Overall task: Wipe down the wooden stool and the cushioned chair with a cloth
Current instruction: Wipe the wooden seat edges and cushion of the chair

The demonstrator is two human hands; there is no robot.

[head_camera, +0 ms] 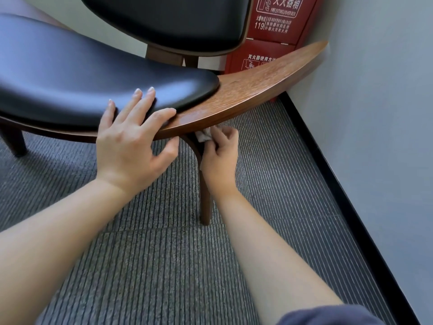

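Note:
The cushioned chair has a black padded seat (93,73) on a curved brown wooden shell (257,85), with a black backrest (164,19) behind. My left hand (131,141) rests on the seat's front edge, fingers straight on the cushion and thumb under the wooden rim. My right hand (219,156) is below the shell beside the front leg (205,198). It grips a small crumpled white cloth (205,134) against the top of the leg, just under the seat. Most of the cloth is hidden. No wooden stool is in view.
A red fire extinguisher box (276,31) stands in the corner behind the chair. A grey wall with a black skirting board (346,207) runs along the right. Grey striped carpet (164,266) covers the floor. Another chair leg (14,141) stands at the left.

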